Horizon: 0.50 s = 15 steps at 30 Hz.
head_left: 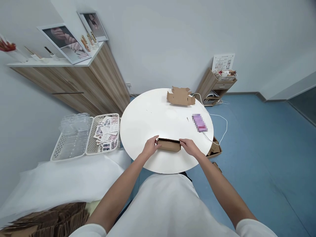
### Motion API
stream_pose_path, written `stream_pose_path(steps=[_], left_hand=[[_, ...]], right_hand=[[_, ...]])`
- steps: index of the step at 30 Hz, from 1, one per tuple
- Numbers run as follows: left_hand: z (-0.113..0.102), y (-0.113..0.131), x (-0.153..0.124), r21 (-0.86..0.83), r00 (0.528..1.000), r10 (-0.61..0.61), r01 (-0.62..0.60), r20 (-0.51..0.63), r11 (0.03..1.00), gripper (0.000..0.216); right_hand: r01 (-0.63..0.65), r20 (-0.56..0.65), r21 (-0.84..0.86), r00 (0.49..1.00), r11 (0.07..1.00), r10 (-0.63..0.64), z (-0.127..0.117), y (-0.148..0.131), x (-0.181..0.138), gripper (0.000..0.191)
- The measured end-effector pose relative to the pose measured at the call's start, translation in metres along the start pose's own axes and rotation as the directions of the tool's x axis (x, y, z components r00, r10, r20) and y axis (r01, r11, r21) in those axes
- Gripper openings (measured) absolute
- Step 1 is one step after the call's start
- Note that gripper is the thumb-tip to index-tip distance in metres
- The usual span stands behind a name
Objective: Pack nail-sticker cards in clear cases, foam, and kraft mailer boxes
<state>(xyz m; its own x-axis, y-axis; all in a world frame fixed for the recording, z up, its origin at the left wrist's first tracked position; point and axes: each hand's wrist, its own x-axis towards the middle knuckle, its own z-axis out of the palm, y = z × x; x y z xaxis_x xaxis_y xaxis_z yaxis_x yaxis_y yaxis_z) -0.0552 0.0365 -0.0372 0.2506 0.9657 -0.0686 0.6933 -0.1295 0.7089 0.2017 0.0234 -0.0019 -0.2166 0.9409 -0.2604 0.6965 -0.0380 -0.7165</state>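
Note:
Near the front of the round white table [148, 120], a small brown cardboard box [169, 145] is held between my two hands. My left hand [151, 146] grips its left end, fingers behind and thumb at the front. At the right end, my right hand [189, 146] pinches the corner. A dark, narrow opening shows along the top edge of the box; its inside is hidden. Farther back on the table lies another cardboard box [181, 96], partly unfolded with its flaps spread.
A blurred purple phone [199, 123] with a white cable lies at the table's right. To the left stand a white basket of printed cards [106, 134] and a basket of clear plastic packs [74, 143]. Flat brown cardboard [54, 220] is stacked at lower left. An open carton [215, 148] sits beneath the table's right edge.

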Motion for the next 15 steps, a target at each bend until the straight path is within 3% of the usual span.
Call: stream_pose_path(steps=[4, 10, 13, 15], left_hand=[[-0.008, 0.000, -0.003, -0.100, 0.998, 0.029, -0.024, 0.050, 0.995, 0.046], [-0.004, 0.002, -0.005, -0.381, 0.974, -0.202, 0.225, 0.100, 0.897, 0.042], [0.004, -0.003, -0.011, -0.432, 0.961, -0.260, 0.274, 0.092, 0.859, 0.044], [0.010, -0.008, -0.018, -0.428, 0.954, -0.274, 0.298, 0.118, 0.853, 0.048]], right_hand=[[0.017, 0.016, 0.003, 1.000, 1.000, -0.017, -0.001, 0.007, 0.000, 0.034], [-0.070, -0.042, 0.246, 0.996, 0.967, 0.083, 0.013, 0.017, 0.000, 0.034], [-0.129, -0.116, 0.401, 0.975, 0.907, 0.190, 0.026, 0.023, -0.005, 0.038], [-0.153, -0.097, 0.461, 0.970, 0.874, 0.221, 0.035, 0.029, -0.011, 0.047]])
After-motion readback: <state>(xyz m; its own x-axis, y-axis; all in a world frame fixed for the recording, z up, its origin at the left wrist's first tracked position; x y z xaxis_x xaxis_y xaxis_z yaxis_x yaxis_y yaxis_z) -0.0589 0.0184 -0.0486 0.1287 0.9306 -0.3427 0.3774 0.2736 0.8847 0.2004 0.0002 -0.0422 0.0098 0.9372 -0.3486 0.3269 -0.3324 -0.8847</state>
